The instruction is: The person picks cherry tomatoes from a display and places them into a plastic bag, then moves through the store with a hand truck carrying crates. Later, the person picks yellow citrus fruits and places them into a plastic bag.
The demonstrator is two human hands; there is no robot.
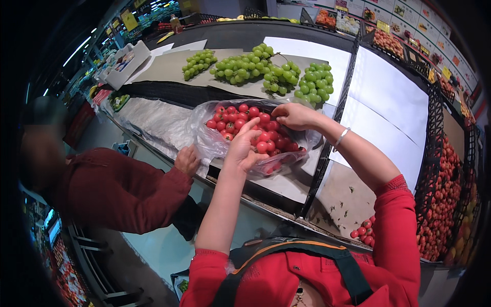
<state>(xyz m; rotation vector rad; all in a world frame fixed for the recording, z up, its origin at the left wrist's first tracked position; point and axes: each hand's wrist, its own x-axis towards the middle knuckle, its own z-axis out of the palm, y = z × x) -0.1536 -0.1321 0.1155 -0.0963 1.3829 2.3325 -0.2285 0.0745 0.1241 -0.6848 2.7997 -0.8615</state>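
A clear plastic bag (207, 140) lies spread on the display stand, full of small red tomatoes (231, 117). My left hand (245, 146) is over the near side of the heap, palm turned up and fingers apart; whether a tomato rests against it is hard to tell. At the bag's far right edge is my right hand (293, 115), its fingers curled over the tomatoes beside the plastic. What those fingertips touch is hidden. Bunches of green grapes (245, 67) lie just behind the bag on grey card.
At the left, a person in a dark red jacket (126, 188) has a hand (187, 160) at the bag's left edge. Black crate walls (339, 103) divide the stand. More tomatoes (366, 232) lie at the near right, with red fruit (441, 203) beyond. A white foam box (128, 65) stands back left.
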